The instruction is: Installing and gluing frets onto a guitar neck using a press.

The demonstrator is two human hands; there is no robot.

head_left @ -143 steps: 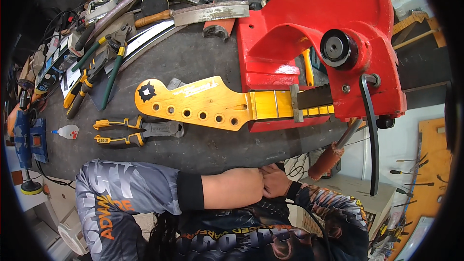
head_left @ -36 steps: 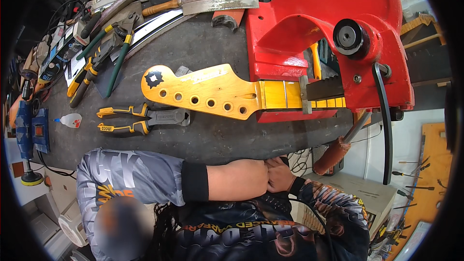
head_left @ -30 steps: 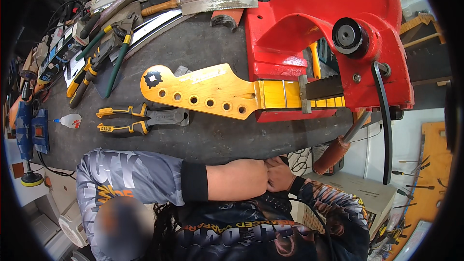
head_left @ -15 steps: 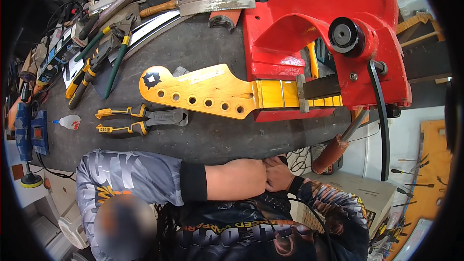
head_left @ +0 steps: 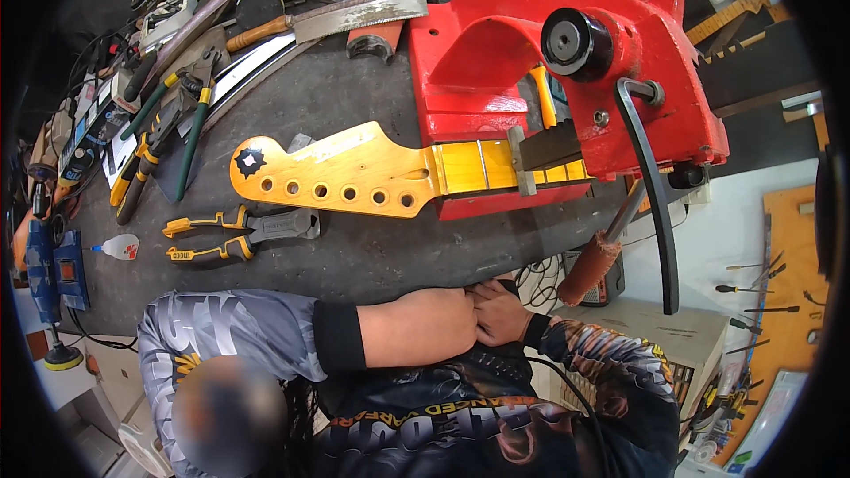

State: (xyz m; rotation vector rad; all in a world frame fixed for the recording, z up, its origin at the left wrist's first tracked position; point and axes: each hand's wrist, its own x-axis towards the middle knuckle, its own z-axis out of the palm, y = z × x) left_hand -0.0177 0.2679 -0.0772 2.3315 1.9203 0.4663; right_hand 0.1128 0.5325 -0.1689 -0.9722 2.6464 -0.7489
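My right hand (head_left: pixel 501 313) is closed over the end of my left forearm (head_left: pixel 416 327), at the near edge of the bench. Its fingers are bent around the left wrist. My left hand is mostly hidden beneath and beside it; a dark band shows just past the knuckles. Beyond the hands lies an amber guitar neck (head_left: pixel 354 155), headstock to the left, its tuner holes bare. The fretboard (head_left: pixel 460 166) rests on the base of a red press (head_left: pixel 469 111), under a grey metal block (head_left: pixel 521 161). Neither hand touches the neck.
End-cutting pliers (head_left: pixel 282 226) lie left of the neck, near a small white bottle (head_left: pixel 121 247). More pliers (head_left: pixel 168 137), a wood-handled saw (head_left: pixel 359 13) and clutter fill the far left. A bent black lever (head_left: pixel 651 199) and a rod with a reddish-brown grip (head_left: pixel 591 271) jut from the press.
The view has shifted, so the press, the neck and the far tools appear farther left. My hands stay together at the bench's near edge.
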